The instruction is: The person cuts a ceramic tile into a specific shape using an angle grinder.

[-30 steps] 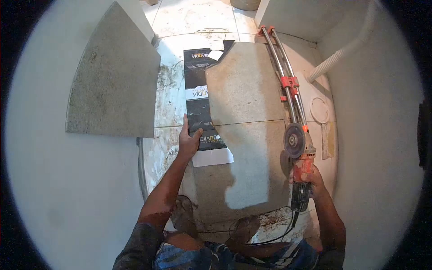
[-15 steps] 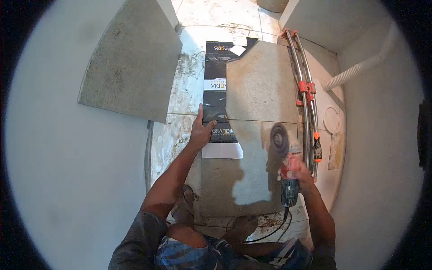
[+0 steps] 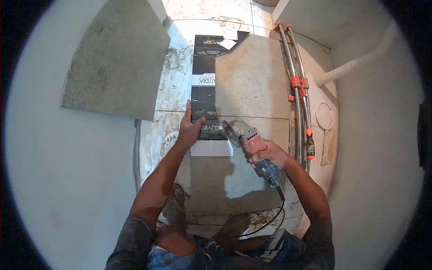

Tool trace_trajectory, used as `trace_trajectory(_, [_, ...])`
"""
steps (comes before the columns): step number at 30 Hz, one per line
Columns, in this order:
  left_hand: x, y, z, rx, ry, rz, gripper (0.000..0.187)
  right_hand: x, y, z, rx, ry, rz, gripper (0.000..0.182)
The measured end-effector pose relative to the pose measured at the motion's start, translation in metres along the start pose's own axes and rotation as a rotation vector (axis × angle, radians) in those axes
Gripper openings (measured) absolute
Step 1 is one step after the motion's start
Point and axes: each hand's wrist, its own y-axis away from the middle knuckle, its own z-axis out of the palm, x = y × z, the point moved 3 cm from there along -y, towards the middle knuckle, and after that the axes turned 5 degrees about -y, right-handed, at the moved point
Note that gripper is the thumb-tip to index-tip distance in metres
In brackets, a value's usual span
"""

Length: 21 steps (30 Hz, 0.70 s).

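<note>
We find the right hand [image 3: 273, 155] gripping the grinder [image 3: 254, 143], its long axis slanting forward-left toward the carton [image 3: 203, 95], where the left hand [image 3: 189, 131] rests unclenched, thumb spread.

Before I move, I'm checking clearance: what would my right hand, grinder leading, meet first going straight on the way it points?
With the grinder leading, your right hand would probably meet the black printed cardboard first, just past the disc, though their height difference is unclear.
</note>
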Motion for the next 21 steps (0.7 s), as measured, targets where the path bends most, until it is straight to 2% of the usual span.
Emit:
trace_trajectory(4, [0.005, 0.003, 0.000, -0.010, 0.017, -0.017, 0.089, 0.004, -0.006, -0.003, 0.005, 0.019, 0.027, 0.037])
trace_trajectory(8, [0.011, 0.003, -0.001, -0.020, -0.018, -0.070, 0.090, 0.008, -0.011, -0.005, -0.007, 0.021, -0.032, 0.043])
trace_trajectory(15, [0.019, 0.005, -0.003, -0.010, -0.051, -0.016, 0.090, 0.006, -0.015, 0.001, -0.008, -0.033, -0.018, 0.051])
trace_trajectory(18, [0.010, 0.004, -0.002, -0.001, -0.065, 0.008, 0.090, 0.002, -0.015, 0.004, -0.032, -0.043, -0.013, 0.041])
trace_trajectory(21, [0.007, 0.003, -0.002, 0.004, -0.070, 0.010, 0.090, 0.005, -0.019, 0.002, -0.028, -0.043, -0.035, 0.041])
